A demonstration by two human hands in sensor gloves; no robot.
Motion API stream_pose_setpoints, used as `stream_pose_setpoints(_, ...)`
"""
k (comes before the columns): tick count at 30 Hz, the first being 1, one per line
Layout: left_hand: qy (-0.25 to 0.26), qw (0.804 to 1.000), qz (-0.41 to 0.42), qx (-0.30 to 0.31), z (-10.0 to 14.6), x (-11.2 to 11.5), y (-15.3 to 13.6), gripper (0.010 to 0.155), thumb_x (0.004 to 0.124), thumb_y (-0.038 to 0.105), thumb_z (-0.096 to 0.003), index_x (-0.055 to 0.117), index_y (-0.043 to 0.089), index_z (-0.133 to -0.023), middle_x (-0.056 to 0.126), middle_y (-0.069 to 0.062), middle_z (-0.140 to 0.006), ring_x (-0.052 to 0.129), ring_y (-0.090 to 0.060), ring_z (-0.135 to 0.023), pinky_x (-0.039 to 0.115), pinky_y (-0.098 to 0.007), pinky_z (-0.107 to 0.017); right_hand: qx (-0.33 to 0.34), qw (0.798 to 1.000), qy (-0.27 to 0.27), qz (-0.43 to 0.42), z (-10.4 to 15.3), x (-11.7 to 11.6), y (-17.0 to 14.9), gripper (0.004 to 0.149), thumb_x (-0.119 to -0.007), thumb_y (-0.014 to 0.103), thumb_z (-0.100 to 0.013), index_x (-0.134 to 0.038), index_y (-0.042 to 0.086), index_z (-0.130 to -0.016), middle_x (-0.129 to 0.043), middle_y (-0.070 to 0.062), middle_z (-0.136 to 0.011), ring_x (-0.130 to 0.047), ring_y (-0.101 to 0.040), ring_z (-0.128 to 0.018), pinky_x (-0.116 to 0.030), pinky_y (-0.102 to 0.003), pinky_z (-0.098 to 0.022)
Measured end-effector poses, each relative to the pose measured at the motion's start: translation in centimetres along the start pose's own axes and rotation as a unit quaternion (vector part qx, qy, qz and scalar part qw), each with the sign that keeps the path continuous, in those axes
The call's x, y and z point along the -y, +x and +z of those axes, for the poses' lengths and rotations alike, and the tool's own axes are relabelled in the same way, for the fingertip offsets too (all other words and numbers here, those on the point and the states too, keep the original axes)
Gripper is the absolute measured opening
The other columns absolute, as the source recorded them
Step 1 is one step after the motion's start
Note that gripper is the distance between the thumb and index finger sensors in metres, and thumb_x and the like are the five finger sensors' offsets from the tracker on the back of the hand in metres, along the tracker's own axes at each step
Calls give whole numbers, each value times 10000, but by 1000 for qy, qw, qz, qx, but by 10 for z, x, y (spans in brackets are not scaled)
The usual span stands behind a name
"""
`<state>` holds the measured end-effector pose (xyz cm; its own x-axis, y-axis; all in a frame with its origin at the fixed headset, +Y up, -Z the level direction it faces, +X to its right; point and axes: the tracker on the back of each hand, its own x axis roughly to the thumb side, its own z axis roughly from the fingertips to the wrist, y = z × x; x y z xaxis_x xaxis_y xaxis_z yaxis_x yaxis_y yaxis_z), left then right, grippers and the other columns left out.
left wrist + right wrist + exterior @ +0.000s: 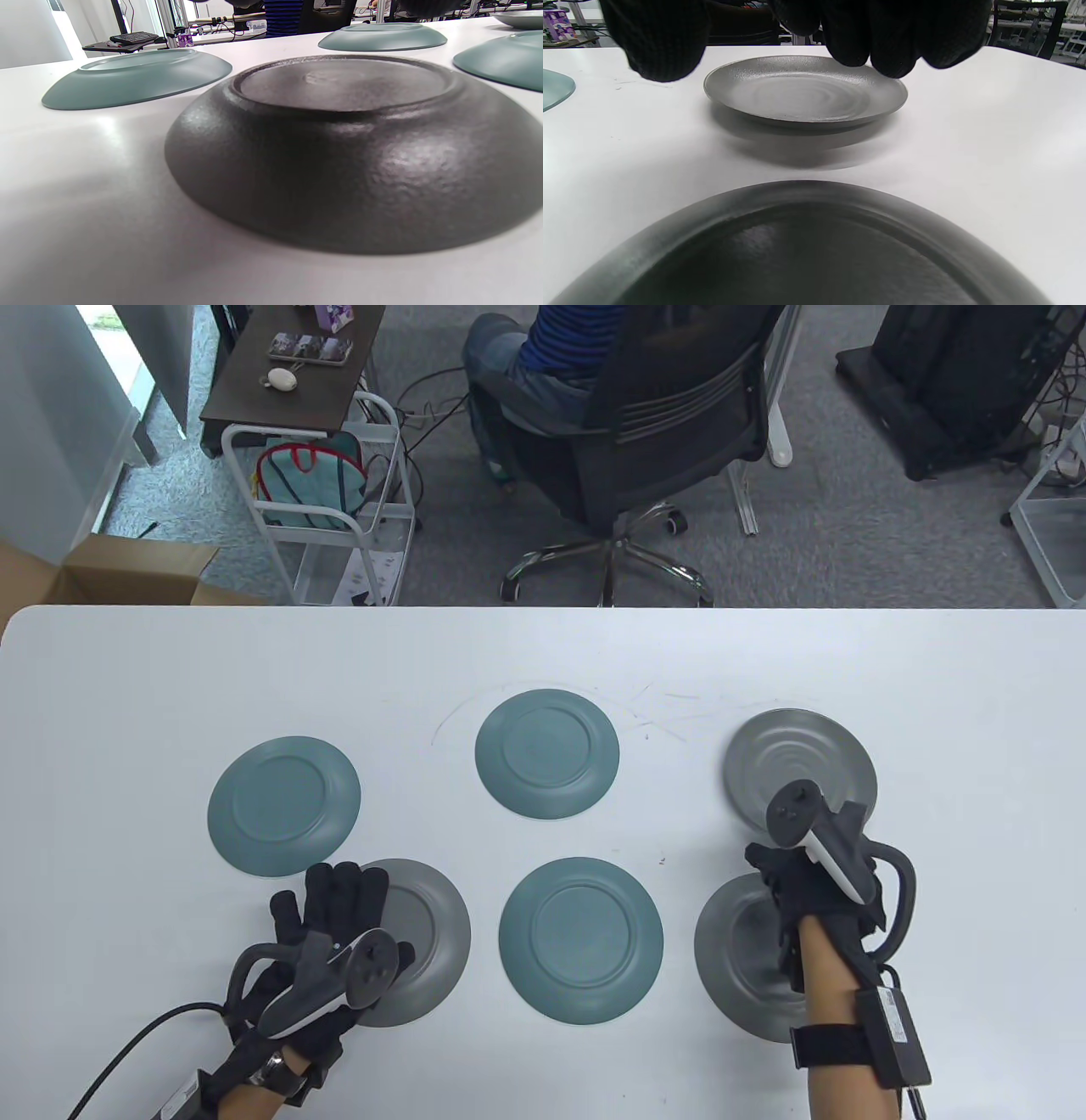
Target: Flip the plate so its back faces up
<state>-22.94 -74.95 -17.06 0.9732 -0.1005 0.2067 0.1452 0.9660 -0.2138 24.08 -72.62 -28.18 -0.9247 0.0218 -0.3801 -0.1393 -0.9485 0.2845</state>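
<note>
Office carpet, a rolling chair with a seated person and a small side desk lie beyond the white table [170,670], which carries six plates. Three teal plates and two grey ones lie back up, foot rings showing. The one still face up is the grey plate at far right [789,759], its ringed eating surface visible; in the right wrist view it sits just beyond the near grey plate [806,254], apart from it.

The right hand [814,874] hovers between those two plates, above the far edge of the near one. Its fingertips [882,38] hang over the near rim of the face-up plate without clearly touching it; the grip looks loosely open and holds nothing. The left hand [327,933] lies flat with fingers spread over the left edge of the near-left grey plate [424,942], grasping nothing; whether the palm presses on it cannot be told.

The face-up plate looks like glazed stoneware: rigid, fairly heavy for its size, with a slightly pebbled matte surface that should give the glove decent purchase. It is likely brittle, so dropping it rim-first onto the table risks a chip. Its rim flares up off the table, leaving a shadowed gap beneath, so the sensible hold is at the near rim, fingertips hooked under and thumb on top, then tipping it over and lowering it gently.
</note>
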Motion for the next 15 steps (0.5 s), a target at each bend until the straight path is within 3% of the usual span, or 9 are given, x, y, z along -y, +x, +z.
stream_pose_setpoints(8,-6,1000,-1,-6,-2,1,-3,874,528,684,-560,269,157,-1207,329,-209,-1213,387,-512,-1160,396,-730,-758,-15,999,39,14,-40,-11,25,906,-792,537,-463,-353,105,-1128,-410,-262,-1154,-469,-532,-1034,-524,-649,-715)
stream_pose_setpoints(15,-6,1000,-5,-10,-2,1,-3,873,528,684,-561,271,155,-1207,329,-210,-1213,387,-514,-1159,392,-730,-760,-33,998,51,33,-58,-17,34,910,-799,528,-463,-337,116,-1129,-377,-255,-1162,-431,-523,-1048,-507,-649,-727)
